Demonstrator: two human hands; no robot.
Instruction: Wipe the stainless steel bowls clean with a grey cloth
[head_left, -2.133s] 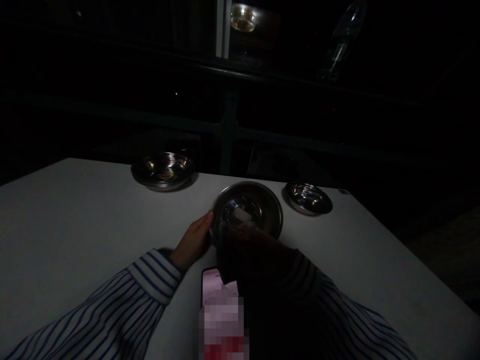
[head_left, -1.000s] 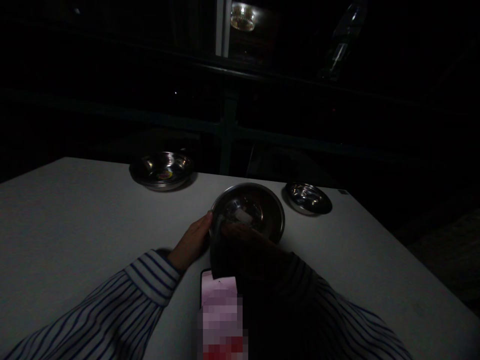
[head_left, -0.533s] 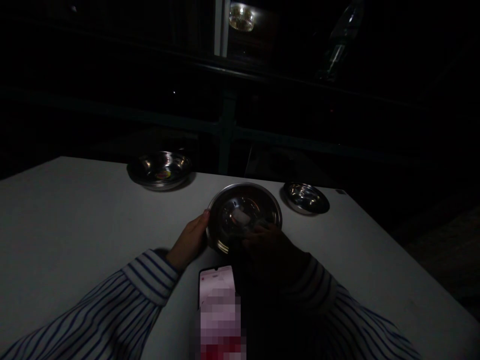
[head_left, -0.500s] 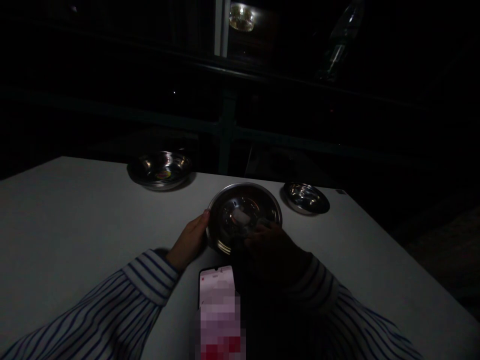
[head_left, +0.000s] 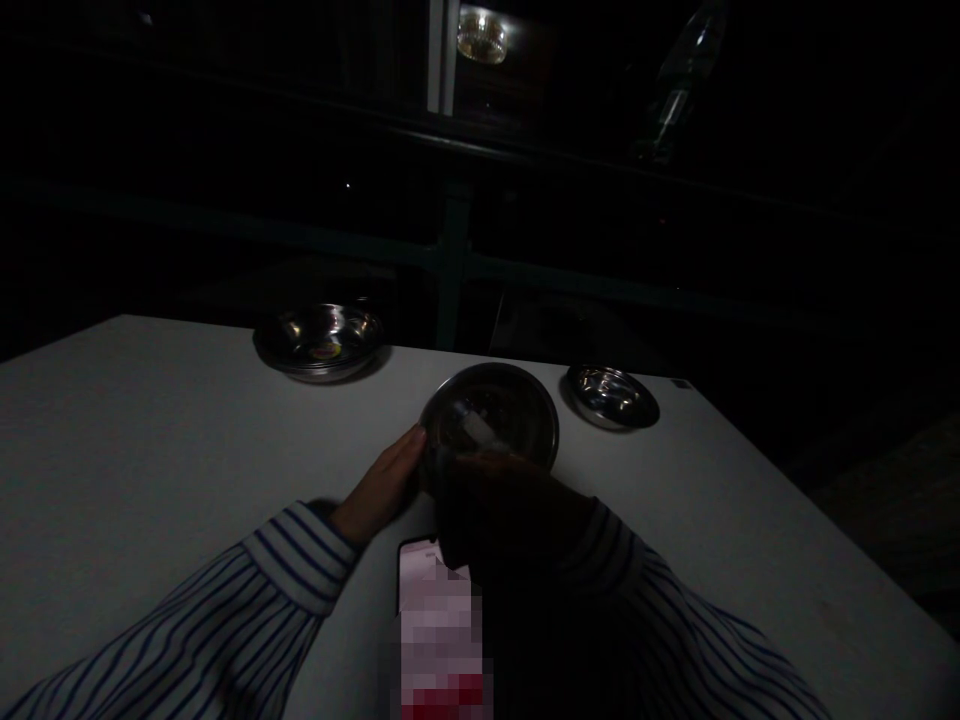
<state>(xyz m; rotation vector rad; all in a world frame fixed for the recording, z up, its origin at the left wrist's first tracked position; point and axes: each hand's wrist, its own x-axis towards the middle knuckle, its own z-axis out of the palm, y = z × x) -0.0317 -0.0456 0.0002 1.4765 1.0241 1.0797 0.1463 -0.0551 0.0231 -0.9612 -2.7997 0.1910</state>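
Note:
A shiny steel bowl (head_left: pixel 525 412) is tilted toward me near the middle of the white table (head_left: pixel 187 450). My left hand (head_left: pixel 381 485) grips its left rim, with the thumb near the edge. Deep in shadow, my right hand (head_left: pixel 525 497) is at the bowl's near side. A dark cloth (head_left: pixel 452 525) seems bunched under its fingers and hangs down over the rim. The right fingers are mostly dark and a little blurred. Below the bowl lies a phone (head_left: pixel 427 570) with a lit pink screen, its top corner partly covered by the cloth.
A stack of steel bowls (head_left: pixel 319 372) with a yellow-red sticker inside stands at the table's back left. A smaller steel bowl (head_left: pixel 613 397) is at the back right. Beyond the table's far edge are dark rails (head_left: pixel 454 240) and a clear plastic bottle (head_left: pixel 679 90).
My right hand with the dark cloth moves back and forth over the bowl: right half a second ago, now back left at the near rim. My left hand keeps its grip while the bowl shifts slightly.

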